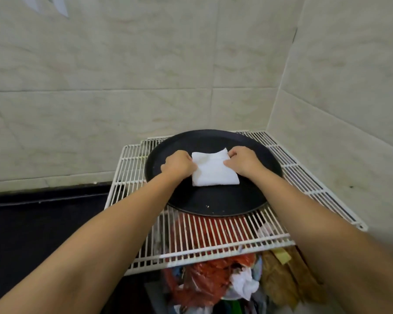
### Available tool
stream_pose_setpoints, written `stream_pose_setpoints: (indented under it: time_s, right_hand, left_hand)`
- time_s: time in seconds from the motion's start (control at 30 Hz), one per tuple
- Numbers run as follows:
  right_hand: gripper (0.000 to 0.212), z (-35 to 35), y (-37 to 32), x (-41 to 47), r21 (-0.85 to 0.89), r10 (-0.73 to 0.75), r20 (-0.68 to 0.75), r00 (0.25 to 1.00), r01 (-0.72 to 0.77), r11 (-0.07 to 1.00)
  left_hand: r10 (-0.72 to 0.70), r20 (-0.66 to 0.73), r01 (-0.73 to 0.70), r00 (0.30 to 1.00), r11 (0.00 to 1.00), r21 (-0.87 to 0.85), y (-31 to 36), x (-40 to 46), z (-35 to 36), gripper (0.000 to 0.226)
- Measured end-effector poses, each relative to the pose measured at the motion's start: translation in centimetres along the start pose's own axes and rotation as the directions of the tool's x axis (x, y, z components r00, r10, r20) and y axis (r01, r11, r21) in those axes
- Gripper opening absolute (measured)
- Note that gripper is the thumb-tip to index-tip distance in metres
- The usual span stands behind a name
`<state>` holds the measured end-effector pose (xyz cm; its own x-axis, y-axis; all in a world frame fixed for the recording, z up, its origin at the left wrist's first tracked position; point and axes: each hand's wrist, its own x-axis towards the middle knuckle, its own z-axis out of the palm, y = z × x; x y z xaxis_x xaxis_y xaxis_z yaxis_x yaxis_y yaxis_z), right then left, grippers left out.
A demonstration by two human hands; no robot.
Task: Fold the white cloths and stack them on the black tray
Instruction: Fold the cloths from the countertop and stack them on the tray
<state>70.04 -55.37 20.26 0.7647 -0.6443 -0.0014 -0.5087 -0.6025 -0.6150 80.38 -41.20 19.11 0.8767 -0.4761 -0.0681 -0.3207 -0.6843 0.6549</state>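
Folding step, seen from the head camera. A white cloth, already folded into a compact square, lies flat on the black tray, slightly behind the tray's centre. My left hand grips the cloth's left edge with the fingers curled over it; my right hand pinches the far right corner, its fingers likewise curled onto the fabric. I judge this to be the close of a fold, or the squaring of a piece just set down: both hands hold the cloth at its sides, and no loose flap shows. The next move calls, in my judgement, for letting go evenly at both sides so the layers do not spring open, and then for fetching another cloth, which must land square on this one if the stack is to stand. As for containers, the tray holds this single cloth and a few pale specks near its front rim, nothing else. The tray rests on a white wire rack set into a tiled corner. Beneath the rack sits a heap of red plastic bags and crumpled white material, the latter too blurred to identify as cloths.
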Motion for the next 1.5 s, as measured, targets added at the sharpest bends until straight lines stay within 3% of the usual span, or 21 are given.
stream_pose_setpoints:
  time_s: [0.03, 0.13, 0.3, 0.4, 0.5, 0.57, 0.7, 0.83, 1.13, 1.37, 1.5]
  right_hand:
    - [0.023, 0.2, 0.1, 0.2, -0.048, 0.006, 0.014, 1.000, -0.005, 0.999]
    - [0.033, 0.6, 0.3, 0.3, -0.152, 0.024, 0.032, 0.999, -0.019, 0.988]
    - [0.056, 0.4, -1.5, -0.8, -0.165, 0.001, -0.018, 1.000, -0.004, 0.986]
    - [0.052, 1.6, -5.3, -2.6, -0.173, -0.092, -0.014, 0.996, 0.089, 0.981]
    - [0.042, 5.0, -11.4, -5.6, -0.172, -0.271, 0.043, 0.962, 0.274, 0.946]
    - [0.031, 8.9, -16.4, -8.5, -0.159, -0.381, 0.085, 0.921, 0.390, 0.907]
    - [0.039, 19.2, -25.6, -17.3, -0.067, -0.573, 0.217, 0.790, 0.598, 0.799]
    - [0.040, 29.2, -31.7, -26.6, -0.048, -0.662, 0.363, 0.655, 0.723, 0.689]
    - [0.039, 47.6, -41.9, -40.9, 0.021, -0.647, 0.685, 0.334, 0.879, 0.476]
    - [0.037, 59.5, -52.4, -44.4, 0.085, -0.623, 0.754, 0.208, 0.910, 0.406]
    - [0.037, 65.9, -59.5, -44.1, 0.092, -0.597, 0.786, 0.160, 0.925, 0.369]
  left_hand:
    - [-0.019, -0.010, 0.019, 1.000, 0.998, 0.061, -0.1, 0.1, 0.4, 0.005]
    - [-0.015, -0.071, 0.025, 0.997, 0.989, 0.148, -0.6, 0.2, 1.2, 0.027]
    - [0.051, -0.145, -0.042, 0.988, 0.997, 0.068, -2.7, -1.6, -1.5, 0.043]
    - [0.106, -0.233, -0.094, 0.967, 0.994, 0.062, -5.9, -4.0, -5.5, 0.038]
    - [0.093, -0.307, -0.065, 0.947, 0.993, 0.101, -11.3, -7.8, -11.2, 0.036]
    - [0.059, -0.366, -0.016, 0.929, 0.993, 0.120, -16.1, -11.3, -15.1, 0.034]
    - [-0.033, -0.480, 0.158, 0.877, 0.962, 0.223, -27.9, -20.1, -22.3, 0.033]
    - [-0.173, -0.521, 0.351, 0.836, 0.898, 0.266, -38.9, -29.5, -27.2, 0.035]
    - [-0.532, -0.560, 0.693, 0.635, 0.713, 0.108, -57.9, -44.4, -32.6, 0.031]
    - [-0.650, -0.534, 0.770, 0.540, 0.638, 0.002, -70.3, -47.2, -38.6, 0.029]
    - [-0.681, -0.500, 0.784, 0.535, 0.621, -0.008, -77.3, -45.2, -44.1, 0.030]
